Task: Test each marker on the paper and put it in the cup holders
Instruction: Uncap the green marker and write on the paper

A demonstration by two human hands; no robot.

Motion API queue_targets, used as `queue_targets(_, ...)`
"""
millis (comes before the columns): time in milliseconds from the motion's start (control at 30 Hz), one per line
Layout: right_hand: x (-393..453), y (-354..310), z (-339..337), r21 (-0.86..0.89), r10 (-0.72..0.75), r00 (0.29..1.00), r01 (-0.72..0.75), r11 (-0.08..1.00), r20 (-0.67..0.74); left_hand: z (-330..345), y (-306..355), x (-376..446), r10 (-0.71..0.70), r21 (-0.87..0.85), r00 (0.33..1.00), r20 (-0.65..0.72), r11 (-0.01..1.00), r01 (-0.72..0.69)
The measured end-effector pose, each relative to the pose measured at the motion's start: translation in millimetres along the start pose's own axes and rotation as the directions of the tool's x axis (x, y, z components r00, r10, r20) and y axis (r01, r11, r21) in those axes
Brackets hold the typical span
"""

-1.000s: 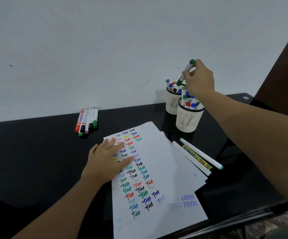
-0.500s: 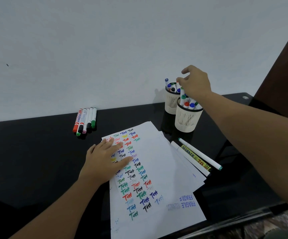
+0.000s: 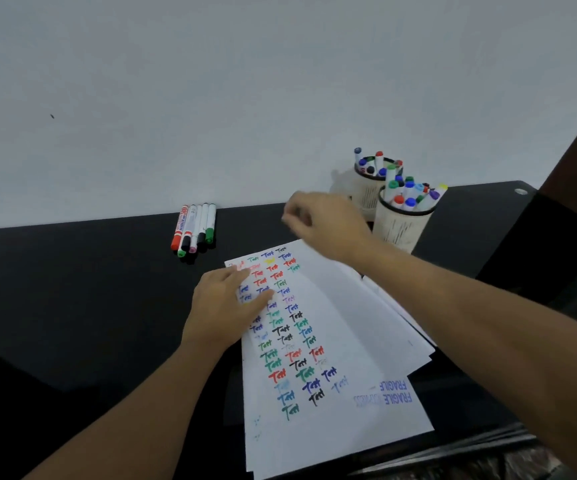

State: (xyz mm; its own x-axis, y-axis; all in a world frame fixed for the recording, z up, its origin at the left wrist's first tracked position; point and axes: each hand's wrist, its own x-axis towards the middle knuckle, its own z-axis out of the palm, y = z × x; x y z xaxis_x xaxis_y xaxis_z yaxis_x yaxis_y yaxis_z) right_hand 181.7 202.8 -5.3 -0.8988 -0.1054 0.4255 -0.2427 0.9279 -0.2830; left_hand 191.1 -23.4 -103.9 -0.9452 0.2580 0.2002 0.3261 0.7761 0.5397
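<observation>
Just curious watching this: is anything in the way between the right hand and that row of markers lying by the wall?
Nothing visible. Only bare black table lies between the right hand and the row of markers.

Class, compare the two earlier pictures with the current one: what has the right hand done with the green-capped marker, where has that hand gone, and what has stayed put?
The right hand dropped the green-capped marker into the cups, let go, and has swung left, empty, toward the five markers by the wall. The left hand stays flat on the paper; cups and the row of markers have not moved.
</observation>
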Motion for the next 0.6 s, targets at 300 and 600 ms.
queue_targets(300, 23, -41, 95, -0.129, -0.052, 0.907, 0.115, 0.985, 0.418, 1, 0, -1, 0.049, -0.058, 0.996, -0.073, 0.997, -0.054)
queue_targets(600, 70, -63, 128, -0.256, -0.067, 0.893, 0.198, 0.946, 0.445, 9, -9, 6, 0.066, -0.034, 0.995, -0.081, 0.997, -0.069)
